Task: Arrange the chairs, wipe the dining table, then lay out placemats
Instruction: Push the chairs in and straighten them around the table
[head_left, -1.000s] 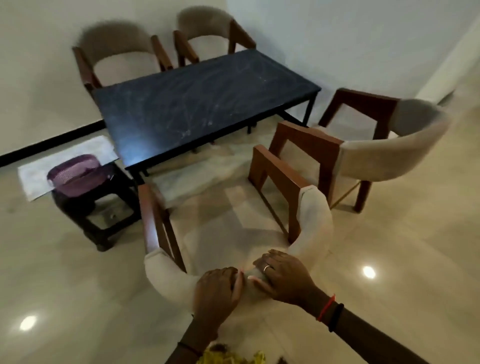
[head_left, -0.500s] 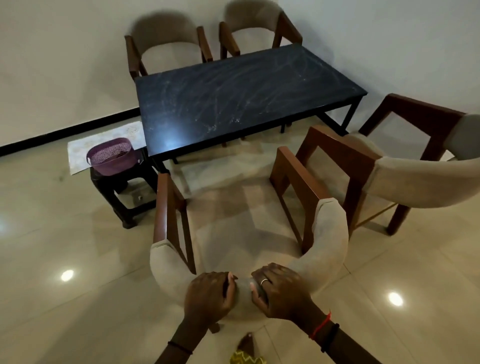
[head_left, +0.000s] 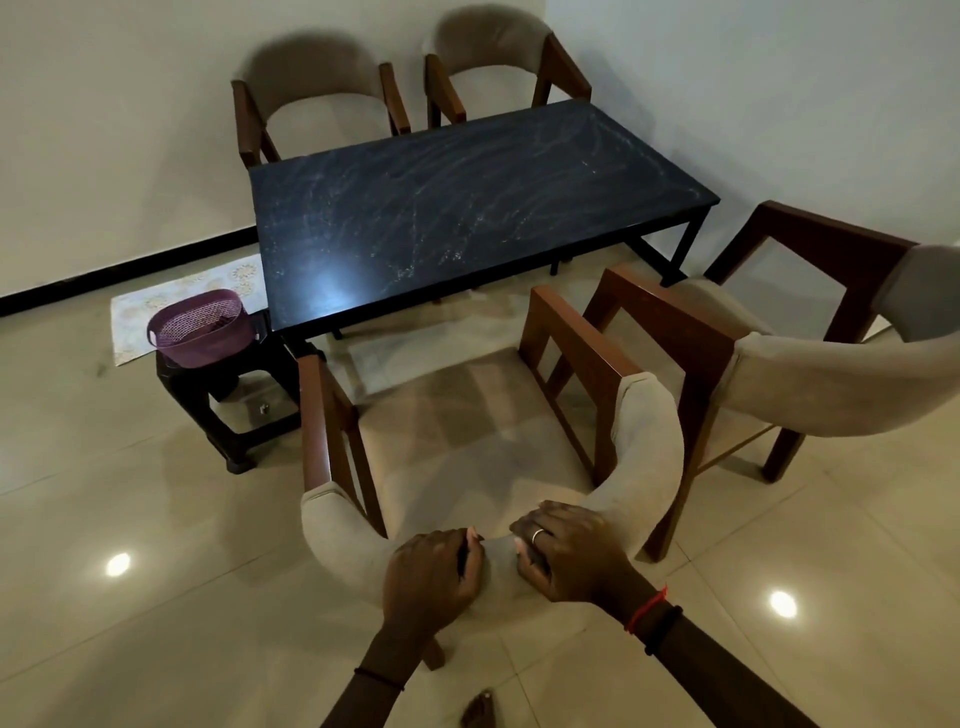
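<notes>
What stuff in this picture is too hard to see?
Head view only.
Purple basket: contents too dark and small.
Far left chair: legs hidden behind the dining table.
Right chair: backrest cut off by the right edge.
Near chair: front legs hidden under its own seat.
Dark thing at bottom edge: cut off, unclear.

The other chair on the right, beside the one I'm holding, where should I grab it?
Probably the padded backrest of the right chair, from behind, like the near chair: its outer curve faces away from the table, unobstructed, and its wooden arms point tableward.
</notes>
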